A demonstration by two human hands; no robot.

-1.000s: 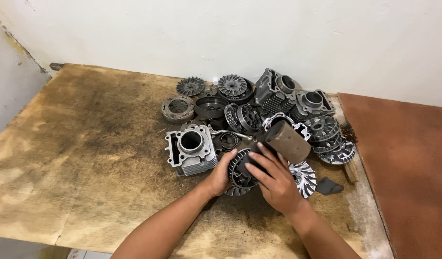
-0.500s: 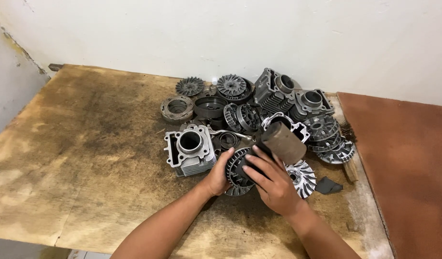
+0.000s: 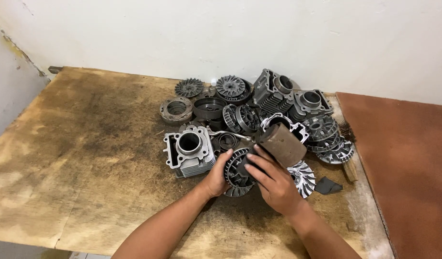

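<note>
Both hands work at the near edge of a heap of grey metal engine parts on a stained wooden table [image 3: 86, 158]. The left hand [image 3: 216, 178] grips a finned disc [image 3: 236, 173] by its left rim, thumb hooked over the top edge, the other fingers hidden beneath; the disc stands tilted on edge at the front of the heap. The right hand [image 3: 274, 181] lies against the disc's right side, fingers extended and close together over its face, their tips at a dark hub in its centre; whether they clamp the disc or merely press on it cannot be told. A brown cylinder [image 3: 282, 145] lies tilted just above the right hand's fingers, touching or nearly touching them; contact cannot be confirmed. Just left of the disc sits a cylinder block [image 3: 190, 151] with an open round bore facing up, close to the left thumb. A second finned disc [image 3: 302, 176] lies flat immediately right of the right hand, with a dark scrap [image 3: 327, 186] beside it. Behind are stacked further parts: a ring [image 3: 176, 109], a small fan wheel [image 3: 189, 87], a larger fan wheel [image 3: 230, 87], two more blocks [image 3: 293, 98], and a pile of finned discs [image 3: 329, 139] at the right. A rust-brown surface [image 3: 403, 163] adjoins the table on the right; a white wall [image 3: 230, 33] stands behind.
</note>
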